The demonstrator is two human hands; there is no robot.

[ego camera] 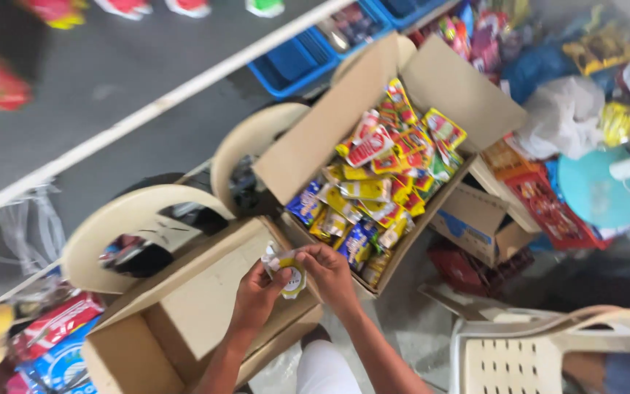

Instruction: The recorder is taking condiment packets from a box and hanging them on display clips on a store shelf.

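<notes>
Here, from the nearest thing to the farthest:
Left hand: fingers curled closed around the lower left side of a small sachet.
Right hand: fingertips pinched on the same sachet's top right edge.
Sachet: small flat packet, white with a yellow patch and a round dark mark; glossy, slightly crumpled film; held between both hands above the near right corner of the empty carton.
Empty carton: plain brown corrugated cardboard, flaps open, matte.
White plastic chair: slotted seat, at the near right.
Full carton: brown cardboard, flaps spread, packed with shiny yellow, red and blue sachets lying in a loose heap.
Cream chairs: two rounded plastic backs, under the cartons.
Blue crates: ribbed plastic, by the far edge.
</notes>
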